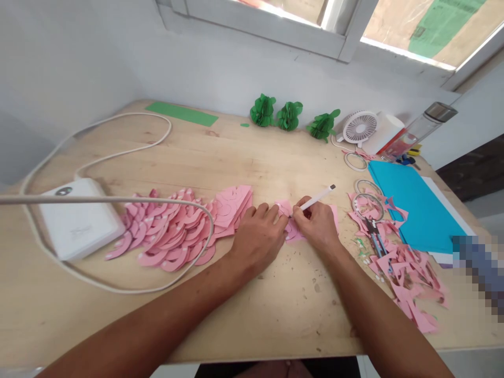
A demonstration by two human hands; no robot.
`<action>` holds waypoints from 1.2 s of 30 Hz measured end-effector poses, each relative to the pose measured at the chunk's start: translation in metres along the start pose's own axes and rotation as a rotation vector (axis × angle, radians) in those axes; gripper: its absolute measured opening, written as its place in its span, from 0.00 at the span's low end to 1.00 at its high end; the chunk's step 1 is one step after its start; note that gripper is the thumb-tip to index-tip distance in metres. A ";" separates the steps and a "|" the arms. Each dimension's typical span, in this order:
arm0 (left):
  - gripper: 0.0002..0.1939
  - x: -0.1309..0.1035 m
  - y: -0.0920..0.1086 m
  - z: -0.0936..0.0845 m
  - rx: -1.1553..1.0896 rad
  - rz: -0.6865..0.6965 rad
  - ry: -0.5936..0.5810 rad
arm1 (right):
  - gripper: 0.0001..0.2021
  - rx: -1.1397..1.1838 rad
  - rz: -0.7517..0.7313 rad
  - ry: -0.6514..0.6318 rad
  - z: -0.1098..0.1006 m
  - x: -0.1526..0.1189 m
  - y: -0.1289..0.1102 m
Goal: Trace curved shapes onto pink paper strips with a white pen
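Note:
A slim white pen (318, 197) is gripped in my right hand (318, 227), its lower end at a small pink paper sheet (293, 232) and its dark-ended top pointing up and right. My left hand (259, 236) lies on the left side of that sheet, fingers resting down with nothing held in them. Parts of the sheet are hidden by both hands. Just left of my left hand is a stack of pink sheets (232, 207) with curved outlines drawn on top. Beyond it spreads a heap of curved pink cutouts (169, 228).
A white power bank (81, 220) with a looping cable lies left. Green paper flowers (289, 115) and a small fan (359, 127) stand along the wall. Scissors (377, 239), tape rolls (368, 206), pink scraps (413, 278) and blue sheets (417, 205) lie right.

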State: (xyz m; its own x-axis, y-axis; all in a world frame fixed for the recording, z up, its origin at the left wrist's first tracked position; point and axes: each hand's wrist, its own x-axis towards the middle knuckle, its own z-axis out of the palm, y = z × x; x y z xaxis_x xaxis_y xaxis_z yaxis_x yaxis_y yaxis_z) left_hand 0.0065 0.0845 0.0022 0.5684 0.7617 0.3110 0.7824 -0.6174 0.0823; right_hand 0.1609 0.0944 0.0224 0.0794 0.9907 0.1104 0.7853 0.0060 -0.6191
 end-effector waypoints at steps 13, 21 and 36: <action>0.05 0.000 0.000 0.000 -0.018 0.005 -0.002 | 0.07 0.001 0.001 -0.034 -0.001 0.001 0.000; 0.07 0.001 0.000 -0.001 0.006 0.001 -0.025 | 0.08 -0.007 -0.005 -0.043 -0.001 0.001 0.001; 0.06 0.001 0.001 -0.001 0.016 -0.001 -0.036 | 0.08 -0.054 0.007 -0.058 -0.003 0.001 0.001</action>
State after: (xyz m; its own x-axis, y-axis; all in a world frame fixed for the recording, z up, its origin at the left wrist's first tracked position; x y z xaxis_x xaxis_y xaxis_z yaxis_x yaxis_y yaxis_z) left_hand 0.0075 0.0845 0.0037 0.5765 0.7690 0.2764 0.7865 -0.6139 0.0675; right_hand 0.1635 0.0948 0.0248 0.0505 0.9969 0.0606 0.8169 -0.0064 -0.5767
